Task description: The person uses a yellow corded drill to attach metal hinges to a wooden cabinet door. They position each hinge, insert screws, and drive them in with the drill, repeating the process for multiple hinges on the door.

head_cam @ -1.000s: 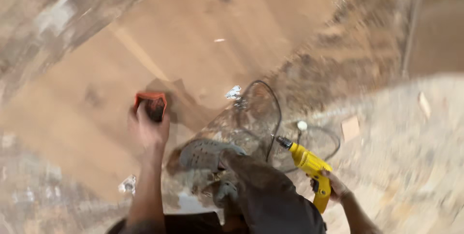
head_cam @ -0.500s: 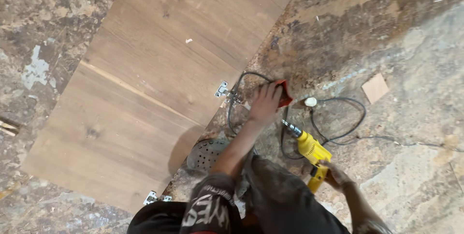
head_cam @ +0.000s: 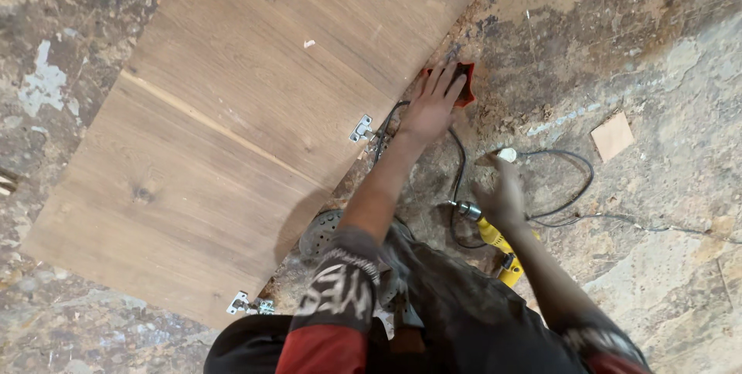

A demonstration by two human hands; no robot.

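A: Head view, what's the left hand (head_cam: 431, 107) doing?

B: It's lying flat, fingers spread, pressing on a small red box (head_cam: 461, 84) sitting on the floor just beside the wood panel (head_cam: 232, 127). A metal hinge (head_cam: 361, 128) is sitting near its wrist.

A: And the right hand (head_cam: 502, 198)?

B: It's curling loosely over the yellow drill (head_cam: 495, 239), with the black cable (head_cam: 556, 188) looping just beyond it. Can't tell if it's actually gripping.
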